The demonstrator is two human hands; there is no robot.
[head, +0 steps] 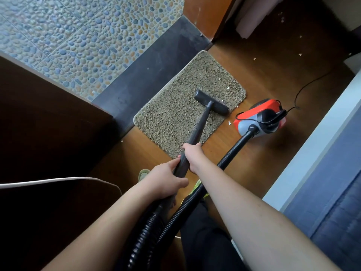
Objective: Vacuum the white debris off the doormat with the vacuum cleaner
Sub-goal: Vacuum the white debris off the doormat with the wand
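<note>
Both hands grip the dark vacuum wand [197, 132], the right hand [192, 155] curled round it ahead of the left hand [166, 180]. The wand's black floor nozzle [212, 102] sits flat on the shaggy tan doormat [172, 118], toward its right edge. White debris [228, 88] dots the mat beyond the nozzle. The red canister [261, 116] stands just right of the mat on bare wooden floor [273, 75]; a dark threshold [148, 75] borders the mat's left side.
</note>
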